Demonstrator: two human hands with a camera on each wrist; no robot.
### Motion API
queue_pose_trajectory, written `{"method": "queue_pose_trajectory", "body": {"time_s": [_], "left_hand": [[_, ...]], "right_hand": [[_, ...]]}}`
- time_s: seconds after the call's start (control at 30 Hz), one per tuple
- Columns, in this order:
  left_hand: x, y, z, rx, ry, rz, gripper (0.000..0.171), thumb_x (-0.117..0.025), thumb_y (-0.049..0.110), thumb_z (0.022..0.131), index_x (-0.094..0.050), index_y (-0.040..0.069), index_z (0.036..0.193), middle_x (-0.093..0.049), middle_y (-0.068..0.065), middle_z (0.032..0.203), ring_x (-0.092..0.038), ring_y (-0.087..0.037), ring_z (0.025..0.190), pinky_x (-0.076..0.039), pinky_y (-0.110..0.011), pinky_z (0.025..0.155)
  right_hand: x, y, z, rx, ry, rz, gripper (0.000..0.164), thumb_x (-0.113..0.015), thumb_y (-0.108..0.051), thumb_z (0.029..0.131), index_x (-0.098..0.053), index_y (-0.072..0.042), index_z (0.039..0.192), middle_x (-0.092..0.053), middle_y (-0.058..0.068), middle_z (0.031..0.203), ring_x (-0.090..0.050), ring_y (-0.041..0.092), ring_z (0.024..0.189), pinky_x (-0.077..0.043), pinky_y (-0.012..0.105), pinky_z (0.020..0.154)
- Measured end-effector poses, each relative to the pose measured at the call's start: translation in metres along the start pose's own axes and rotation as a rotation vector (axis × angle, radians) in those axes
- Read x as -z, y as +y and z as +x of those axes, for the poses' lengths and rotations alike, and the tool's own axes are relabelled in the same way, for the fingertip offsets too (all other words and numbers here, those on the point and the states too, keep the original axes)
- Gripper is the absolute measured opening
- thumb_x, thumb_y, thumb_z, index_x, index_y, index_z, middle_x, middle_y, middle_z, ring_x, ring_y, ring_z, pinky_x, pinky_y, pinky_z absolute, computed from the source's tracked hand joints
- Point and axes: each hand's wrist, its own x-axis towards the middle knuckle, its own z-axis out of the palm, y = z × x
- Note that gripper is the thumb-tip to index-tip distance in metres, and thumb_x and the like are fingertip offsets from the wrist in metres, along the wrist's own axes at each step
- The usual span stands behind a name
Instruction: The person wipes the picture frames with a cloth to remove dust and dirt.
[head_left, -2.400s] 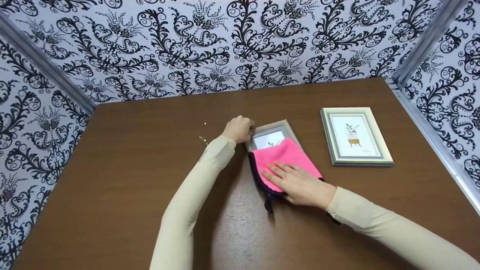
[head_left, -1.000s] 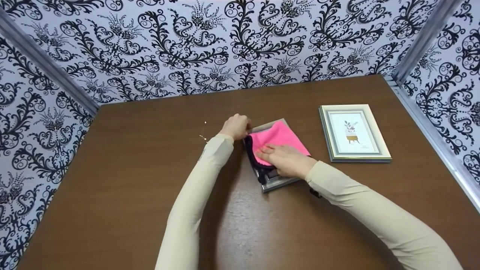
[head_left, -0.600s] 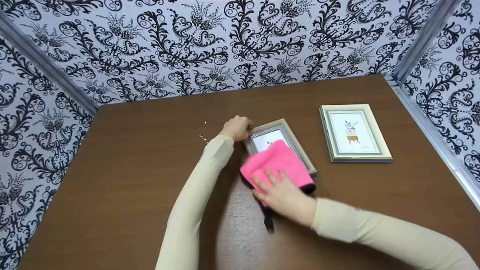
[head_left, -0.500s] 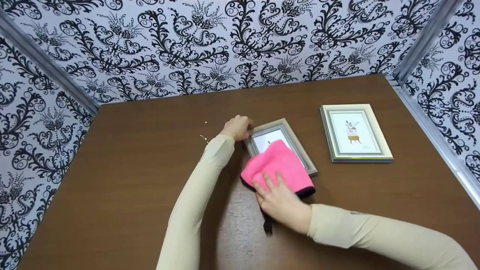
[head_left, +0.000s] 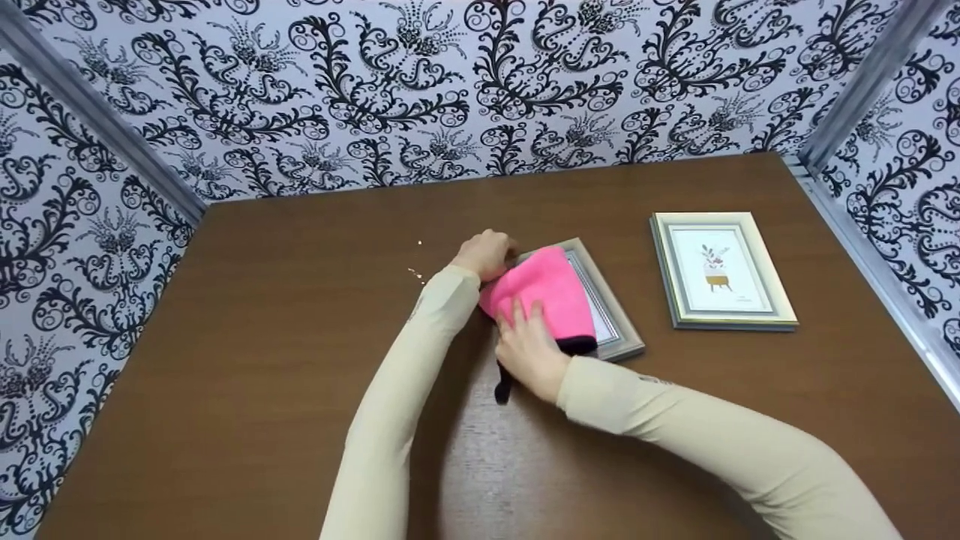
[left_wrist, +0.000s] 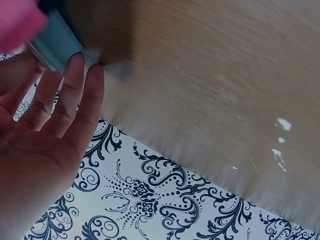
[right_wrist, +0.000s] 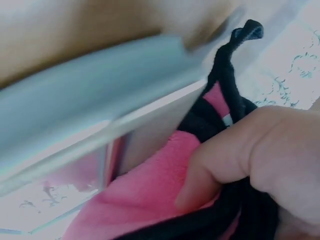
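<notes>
A bright pink cloth (head_left: 555, 289) with a black border and a black loop lies partly over a picture frame (head_left: 616, 322), baring the frame's right side and lower right corner. My right hand (head_left: 531, 349) spreads its fingers on the cloth's lower left; in the right wrist view the thumb (right_wrist: 220, 167) bends against the cloth's near side, by the black edging. My left hand (head_left: 486, 255) grips the frame's upper left corner. In the left wrist view several fingertips (left_wrist: 75, 62) meet the blue-grey frame side, and the thumb is mostly hidden.
A second picture frame (head_left: 724, 270), cream and grey with a plant-pot print, lies flat to the right on the brown table (head_left: 285, 360). Small pale marks (head_left: 415, 272) show left of my left hand. Patterned walls (head_left: 405, 90) enclose the back and sides.
My right hand has drawn the cloth down the frame, turned it, then slid it back up and left, baring the frame's right side. My left hand stays on the corner.
</notes>
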Motion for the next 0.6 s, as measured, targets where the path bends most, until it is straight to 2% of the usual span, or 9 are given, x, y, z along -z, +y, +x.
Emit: {"method": "queue_pose_trajectory", "body": {"time_s": [0.13,0.3,0.4,0.5,0.6], "left_hand": [[-0.001,0.000,-0.001,0.001,-0.005,0.000,0.017,-0.065,0.009,0.087,-0.074,0.013,0.101,-0.068,-0.010,0.106,-0.063,-0.032,0.101,-0.052,-0.049,0.081],[0.001,0.001,-0.003,-0.016,-0.004,0.014,0.015,-0.063,0.009,0.087,-0.073,0.011,0.098,-0.069,-0.010,0.103,-0.063,-0.031,0.098,-0.053,-0.049,0.079],[0.001,0.001,-0.003,-0.025,0.007,0.015,0.013,-0.063,0.008,0.087,-0.073,0.010,0.096,-0.069,-0.011,0.102,-0.063,-0.032,0.095,-0.053,-0.050,0.077],[0.002,0.001,-0.003,-0.030,0.013,0.014,0.013,-0.063,0.007,0.087,-0.073,0.010,0.095,-0.069,-0.010,0.101,-0.063,-0.032,0.094,-0.052,-0.050,0.077],[0.001,0.001,-0.001,-0.032,0.007,0.018,0.013,-0.063,0.007,0.087,-0.073,0.010,0.095,-0.069,-0.010,0.101,-0.063,-0.032,0.095,-0.053,-0.049,0.078]], "right_hand": [[-0.004,0.001,-0.011,0.053,0.025,-0.029,0.035,-0.050,-0.027,0.098,-0.063,-0.021,0.129,-0.048,0.006,0.143,-0.042,0.037,0.131,-0.042,0.053,0.097],[-0.005,-0.008,-0.057,0.137,0.105,-0.150,0.038,-0.058,-0.033,0.094,-0.062,-0.022,0.130,-0.051,0.008,0.140,-0.046,0.034,0.128,-0.043,0.049,0.098],[-0.002,-0.015,-0.080,0.172,0.131,-0.176,0.036,-0.057,-0.036,0.095,-0.065,-0.023,0.127,-0.053,0.008,0.138,-0.048,0.034,0.126,-0.044,0.049,0.097],[0.002,-0.019,-0.088,0.173,0.114,-0.164,0.036,-0.055,-0.038,0.095,-0.065,-0.023,0.126,-0.053,0.005,0.138,-0.048,0.034,0.126,-0.045,0.050,0.095],[0.004,-0.019,-0.081,0.152,0.063,-0.153,0.037,-0.052,-0.037,0.097,-0.063,-0.023,0.129,-0.052,0.005,0.139,-0.048,0.033,0.127,-0.045,0.049,0.095]]}}
